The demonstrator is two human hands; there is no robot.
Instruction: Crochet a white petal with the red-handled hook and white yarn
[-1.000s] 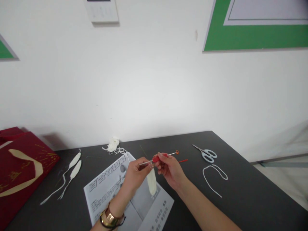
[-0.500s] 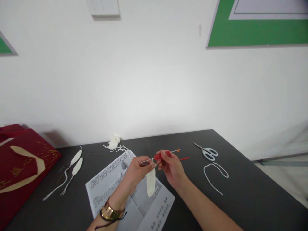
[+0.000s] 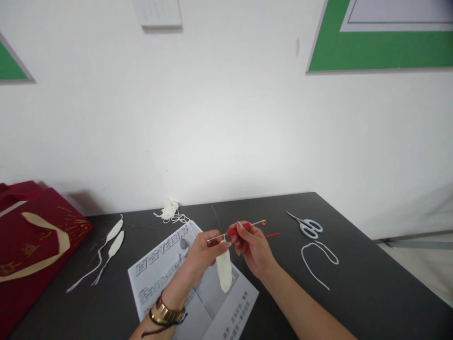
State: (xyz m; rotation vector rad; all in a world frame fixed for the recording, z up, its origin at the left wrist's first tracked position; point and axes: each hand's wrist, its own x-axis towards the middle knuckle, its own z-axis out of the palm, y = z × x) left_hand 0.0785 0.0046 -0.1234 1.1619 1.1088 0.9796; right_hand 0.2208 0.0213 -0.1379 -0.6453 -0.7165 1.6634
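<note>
My right hand [image 3: 252,245] is closed round the red grip of a crochet hook [image 3: 238,229], whose thin metal shaft points left toward my other hand. A small orange ring hangs near the hook's right end. Pinched in the fingers of my left hand [image 3: 203,252] is the top of a white crocheted piece [image 3: 224,274], a long narrow strip that hangs below them. The hook's tip meets the work at the left fingers, where the exact stitch is too small to make out. A red stick-like piece [image 3: 272,234] pokes out past my right hand.
Under my hands lies a printed sheet [image 3: 155,283] on the black table [image 3: 283,293]. White yarn [image 3: 170,210] is heaped by the wall. Two white crocheted leaf shapes [image 3: 115,241] and a red gift bag [image 3: 38,236] are left; scissors [image 3: 307,226] and a cord [image 3: 311,269] right.
The view has shifted slightly, so everything sits a little further right. The crocheted piece has turned a bit and shows more of its flat face. Both hands keep their holds.
</note>
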